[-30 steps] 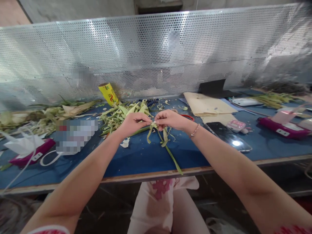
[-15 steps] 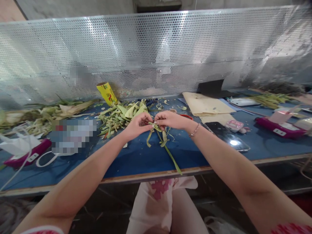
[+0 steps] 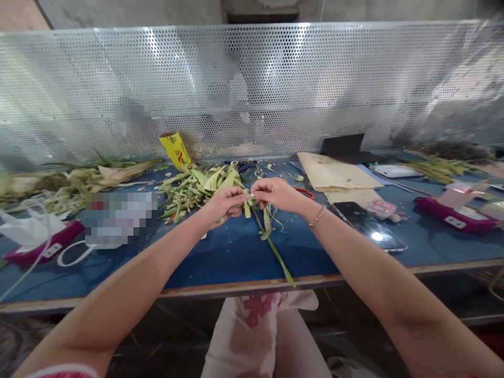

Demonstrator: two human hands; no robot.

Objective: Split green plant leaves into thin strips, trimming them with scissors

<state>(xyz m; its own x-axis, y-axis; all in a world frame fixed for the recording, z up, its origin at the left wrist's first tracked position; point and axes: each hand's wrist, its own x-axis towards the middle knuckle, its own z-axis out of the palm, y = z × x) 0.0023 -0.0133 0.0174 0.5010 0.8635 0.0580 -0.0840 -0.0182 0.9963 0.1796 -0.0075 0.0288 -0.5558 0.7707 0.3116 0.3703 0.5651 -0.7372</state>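
Observation:
Over the blue table, my left hand (image 3: 228, 203) and my right hand (image 3: 275, 195) meet at the fingertips. Both pinch a small bundle of pale green leaf strips (image 3: 248, 209). Loose strip ends (image 3: 268, 223) hang below my right fingers. A long green leaf (image 3: 280, 260) runs from beneath the hands to the table's front edge. Just behind my left hand lies a pile of green woven or knotted leaf pieces (image 3: 185, 191). My fingers hide most of the held part. A red ring-shaped thing (image 3: 305, 193) shows partly behind my right wrist.
A yellow tube (image 3: 175, 151) stands tilted behind the pile, before a perforated metal screen (image 3: 275, 79). Papers (image 3: 334, 172), a black phone (image 3: 370, 226) and a magenta tissue box (image 3: 457, 214) are on the right. Another tissue box (image 3: 47, 244) and dried leaves (image 3: 90, 178) are on the left.
My left fingers have curled in closer around the strips, and one hanging strip on the left side has moved up toward that hand. The camera view has shifted slightly.

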